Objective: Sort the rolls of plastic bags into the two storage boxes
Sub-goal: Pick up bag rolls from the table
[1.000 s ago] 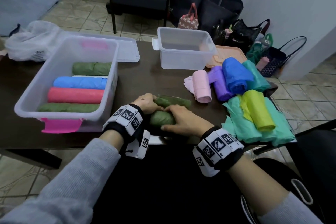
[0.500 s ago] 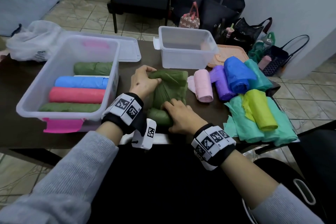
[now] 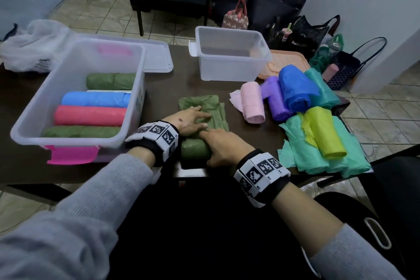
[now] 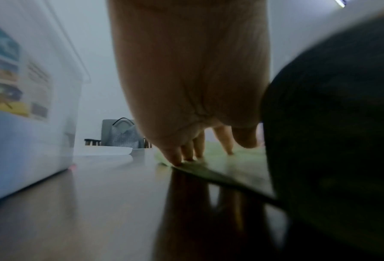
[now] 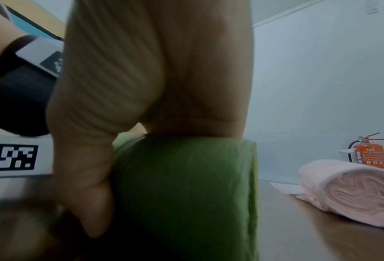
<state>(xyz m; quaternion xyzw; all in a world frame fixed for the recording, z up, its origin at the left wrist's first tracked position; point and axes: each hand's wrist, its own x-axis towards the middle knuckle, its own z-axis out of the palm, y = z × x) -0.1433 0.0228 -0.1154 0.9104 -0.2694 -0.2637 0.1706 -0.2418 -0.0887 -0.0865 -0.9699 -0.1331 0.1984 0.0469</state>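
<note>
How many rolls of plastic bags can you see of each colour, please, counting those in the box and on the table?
Green: 3
Blue: 2
Red: 1
Pink: 1
Purple: 1
Teal: 1
Yellow: 1
Total: 10

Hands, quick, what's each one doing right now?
Left hand: open, fingers flat, pressing the loose end of the green roll.
Right hand: rests on the green roll; grip cannot be told.

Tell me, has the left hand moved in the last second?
Yes. The left hand has gone away from the table's near edge, up beside the large box, and now presses flat on the unrolled green bag.
</note>
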